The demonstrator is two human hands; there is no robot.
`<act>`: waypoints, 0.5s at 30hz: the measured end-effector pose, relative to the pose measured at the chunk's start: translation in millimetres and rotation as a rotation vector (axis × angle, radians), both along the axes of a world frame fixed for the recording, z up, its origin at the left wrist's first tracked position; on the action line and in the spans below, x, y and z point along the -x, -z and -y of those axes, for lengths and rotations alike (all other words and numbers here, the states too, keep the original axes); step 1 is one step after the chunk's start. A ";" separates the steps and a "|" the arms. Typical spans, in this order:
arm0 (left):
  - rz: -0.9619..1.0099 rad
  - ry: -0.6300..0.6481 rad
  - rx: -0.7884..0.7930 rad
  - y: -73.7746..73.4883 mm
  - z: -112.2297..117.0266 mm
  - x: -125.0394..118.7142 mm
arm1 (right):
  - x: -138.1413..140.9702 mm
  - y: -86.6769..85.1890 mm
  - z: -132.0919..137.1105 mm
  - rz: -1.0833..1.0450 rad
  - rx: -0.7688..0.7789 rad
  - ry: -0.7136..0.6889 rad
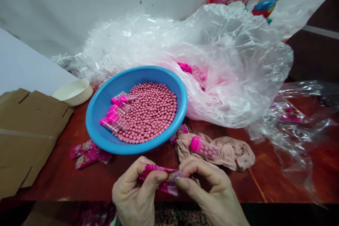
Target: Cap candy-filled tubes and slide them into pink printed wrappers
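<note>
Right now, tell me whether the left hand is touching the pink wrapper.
Touching. Head view: the left hand pinches one end of the pink wrapper with no gap; the right hand grips the other end.

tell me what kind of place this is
Probably a small hand-packing table for sweets, perhaps at home. A blue bowl holds pink candy beads and capped clear tubes, a flattened cardboard box lies beside it, and the left hand and right hand pinch a pink printed wrapper.
</note>
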State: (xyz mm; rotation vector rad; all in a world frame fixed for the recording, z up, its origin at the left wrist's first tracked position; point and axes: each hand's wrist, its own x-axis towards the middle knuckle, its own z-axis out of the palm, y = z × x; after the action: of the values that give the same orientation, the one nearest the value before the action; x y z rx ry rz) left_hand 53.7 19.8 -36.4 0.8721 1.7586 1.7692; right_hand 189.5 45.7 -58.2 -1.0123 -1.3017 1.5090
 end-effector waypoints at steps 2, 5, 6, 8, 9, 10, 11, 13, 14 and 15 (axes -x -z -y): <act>-0.027 -0.017 0.005 0.5 -0.1 -2.3 | 2.3 -3.7 1.4 -0.075 0.097 0.015; -0.046 -0.023 -0.021 -0.4 0.8 -7.4 | 8.5 -6.6 5.7 -0.124 0.191 0.051; -0.027 -0.009 -0.042 -0.9 1.5 -8.6 | 11.1 -6.4 7.3 -0.101 0.162 0.090; 0.076 0.035 -0.078 -1.8 3.3 -8.8 | 15.5 -4.8 9.8 -0.029 0.011 0.167; 0.158 0.058 -0.068 -2.1 4.3 -7.6 | 16.9 -3.9 10.4 0.000 -0.082 0.196; 0.246 0.082 -0.034 -2.1 5.3 -5.7 | 17.3 -3.1 10.3 0.029 -0.173 0.217; 0.325 0.117 0.012 -1.9 6.2 -3.0 | 16.8 -2.5 9.5 0.062 -0.254 0.219; 0.424 0.190 0.094 -0.9 7.4 3.2 | 12.0 -1.8 5.9 0.129 -0.411 0.148; 0.445 0.219 0.109 -0.2 7.7 6.4 | 7.6 -1.1 3.2 0.153 -0.483 0.089; 0.457 0.232 0.103 0.5 7.7 9.4 | 1.7 0.3 0.2 0.179 -0.541 0.045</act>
State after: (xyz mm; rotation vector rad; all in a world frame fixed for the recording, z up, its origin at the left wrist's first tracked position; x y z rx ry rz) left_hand 44.3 12.0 -36.8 0.5473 1.3785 1.5598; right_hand 187.8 45.5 -58.4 -0.8212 -1.6812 0.9618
